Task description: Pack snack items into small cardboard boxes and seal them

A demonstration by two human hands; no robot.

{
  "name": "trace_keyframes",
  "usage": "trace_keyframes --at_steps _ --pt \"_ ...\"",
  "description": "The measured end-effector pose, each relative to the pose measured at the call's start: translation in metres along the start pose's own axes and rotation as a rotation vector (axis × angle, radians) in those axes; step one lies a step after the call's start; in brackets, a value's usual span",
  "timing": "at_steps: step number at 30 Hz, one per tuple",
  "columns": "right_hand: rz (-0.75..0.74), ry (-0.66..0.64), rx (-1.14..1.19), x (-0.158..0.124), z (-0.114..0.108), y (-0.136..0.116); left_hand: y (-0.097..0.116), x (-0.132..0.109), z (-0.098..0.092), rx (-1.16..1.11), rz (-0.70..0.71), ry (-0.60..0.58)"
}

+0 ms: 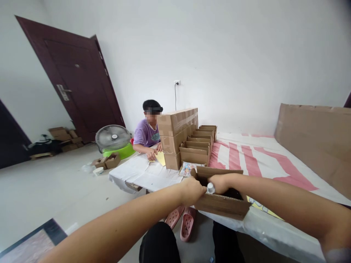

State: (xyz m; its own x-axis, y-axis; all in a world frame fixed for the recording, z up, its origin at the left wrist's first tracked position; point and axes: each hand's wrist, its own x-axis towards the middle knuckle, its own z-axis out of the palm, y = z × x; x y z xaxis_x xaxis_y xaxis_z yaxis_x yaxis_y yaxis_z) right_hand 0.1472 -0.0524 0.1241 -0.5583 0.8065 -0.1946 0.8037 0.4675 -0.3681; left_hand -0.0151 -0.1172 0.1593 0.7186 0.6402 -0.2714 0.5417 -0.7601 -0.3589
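Observation:
An open cardboard box stands at the table's near edge. My left hand is closed at the box's left side, its fingertips touching the rim beside a bottle with a silvery white cap. What the left fingers hold, if anything, is too small to make out. My right hand reaches down into the box, just right of the bottle cap, and its fingers are hidden inside. Behind the box's left corner lies a colourful printed packet. Some yellow printed sheets show under my right forearm.
A row of open cardboard boxes runs back beside stacked closed boxes. Across the table at the left, a person in purple handles yellow paper. A fan stands on the floor; a large cardboard sheet is at the right.

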Motion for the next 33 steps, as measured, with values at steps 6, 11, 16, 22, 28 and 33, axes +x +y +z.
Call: trace_keyframes --at_steps 6,11,16,22,28,33 --pt "-0.067 0.194 0.157 -0.017 -0.053 0.006 -0.039 -0.004 0.013 -0.068 -0.185 -0.024" --pt "-0.019 0.447 0.433 -0.034 -0.072 0.024 -0.078 -0.007 0.033 -0.117 -0.300 0.013" --pt "0.036 0.604 0.552 -0.039 -0.068 0.041 -0.094 0.002 0.041 -0.204 -0.395 0.096" --pt "-0.004 0.690 0.725 -0.032 -0.066 0.055 -0.104 0.023 0.027 -0.459 -0.421 0.229" --pt "-0.166 0.740 0.920 -0.006 -0.067 0.065 -0.113 0.078 0.000 -0.753 -0.407 0.557" --pt "-0.216 0.799 0.968 0.026 -0.069 0.081 -0.132 0.115 -0.006 -0.843 -0.423 0.637"
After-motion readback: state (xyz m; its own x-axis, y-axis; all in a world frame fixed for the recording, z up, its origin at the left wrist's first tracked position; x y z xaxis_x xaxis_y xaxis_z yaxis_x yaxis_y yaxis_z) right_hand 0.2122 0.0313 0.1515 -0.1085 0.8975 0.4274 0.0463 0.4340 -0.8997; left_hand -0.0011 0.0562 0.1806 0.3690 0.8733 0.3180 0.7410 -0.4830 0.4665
